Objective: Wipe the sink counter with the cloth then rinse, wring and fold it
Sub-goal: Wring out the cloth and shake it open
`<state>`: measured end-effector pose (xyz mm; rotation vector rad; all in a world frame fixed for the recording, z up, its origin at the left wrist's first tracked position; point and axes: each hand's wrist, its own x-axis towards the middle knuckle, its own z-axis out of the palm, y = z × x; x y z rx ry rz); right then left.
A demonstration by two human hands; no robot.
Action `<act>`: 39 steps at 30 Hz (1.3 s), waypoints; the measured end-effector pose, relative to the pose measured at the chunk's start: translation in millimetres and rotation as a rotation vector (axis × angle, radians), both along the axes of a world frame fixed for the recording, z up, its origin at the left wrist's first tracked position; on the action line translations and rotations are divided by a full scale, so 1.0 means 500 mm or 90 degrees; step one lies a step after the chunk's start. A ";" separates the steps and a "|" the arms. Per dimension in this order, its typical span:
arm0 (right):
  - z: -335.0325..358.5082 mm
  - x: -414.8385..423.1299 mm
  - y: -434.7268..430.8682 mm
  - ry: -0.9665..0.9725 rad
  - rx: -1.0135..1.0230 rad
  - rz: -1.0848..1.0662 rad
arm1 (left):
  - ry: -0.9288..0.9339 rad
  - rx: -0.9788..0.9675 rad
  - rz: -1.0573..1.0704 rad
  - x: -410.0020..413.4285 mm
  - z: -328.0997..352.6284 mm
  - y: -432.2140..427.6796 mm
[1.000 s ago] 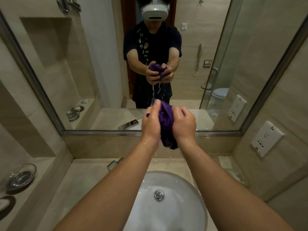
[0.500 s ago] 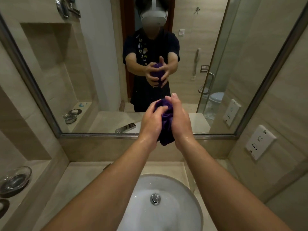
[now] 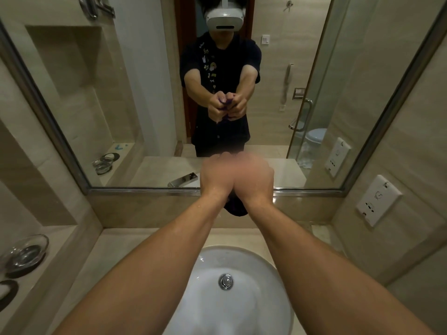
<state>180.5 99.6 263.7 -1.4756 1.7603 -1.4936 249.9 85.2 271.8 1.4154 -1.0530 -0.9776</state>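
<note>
Right now both hands are fisted tight side by side, left hand [image 3: 217, 176] and right hand [image 3: 254, 176], clamped on the purple cloth [image 3: 235, 209] held up over the white sink [image 3: 242, 286]. Cloth is bunched between the palms, its tail hanging straight down below the wrists, equally near both. Judging by that, wringing is underway, folding not yet done; worktop [image 3: 116, 247] sits below left.
</note>
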 end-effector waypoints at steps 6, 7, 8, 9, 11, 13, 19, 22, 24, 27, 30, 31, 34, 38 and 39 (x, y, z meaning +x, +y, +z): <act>0.008 -0.006 -0.005 0.008 -0.022 0.024 | 0.052 -0.051 -0.093 0.012 0.000 0.007; 0.018 -0.014 -0.010 -0.008 -0.029 0.021 | 0.117 -0.068 -0.135 0.021 -0.001 0.007; 0.031 -0.023 -0.014 -0.046 -0.029 0.015 | 0.201 -0.063 -0.163 0.033 0.000 0.009; 0.044 -0.031 -0.019 -0.113 -0.024 0.006 | 0.298 -0.033 -0.169 0.047 -0.001 0.008; 0.056 -0.044 -0.029 -0.323 0.002 0.020 | 0.454 0.060 -0.165 0.069 -0.015 0.002; 0.058 -0.038 -0.026 -0.496 0.049 0.079 | 0.531 0.144 -0.220 0.067 -0.025 0.011; 0.056 -0.034 -0.011 -0.310 -0.004 0.152 | 0.478 0.160 -0.184 0.030 0.030 0.030; 0.053 -0.009 0.000 -0.252 -0.043 0.164 | 0.388 0.078 -0.060 0.009 0.042 0.017; 0.037 0.011 0.002 -0.159 -0.081 0.071 | 0.299 0.039 0.031 -0.006 0.041 0.018; 0.017 0.020 0.000 -0.184 -0.114 -0.019 | 0.213 0.027 0.083 -0.006 0.031 0.013; 0.007 0.020 -0.005 -0.191 -0.096 -0.023 | 0.182 0.045 0.066 0.003 0.015 0.005; 0.009 0.020 -0.005 -0.184 -0.077 -0.012 | 0.175 0.044 0.052 0.008 0.012 0.002; 0.014 0.009 -0.013 -0.208 0.022 0.064 | 0.104 0.041 -0.052 0.041 0.008 -0.007; 0.025 -0.018 -0.023 -0.193 0.099 0.088 | -0.083 0.003 -0.163 0.096 0.021 -0.023; 0.032 -0.022 -0.023 -0.188 0.111 0.092 | -0.089 -0.010 -0.162 0.109 0.028 -0.026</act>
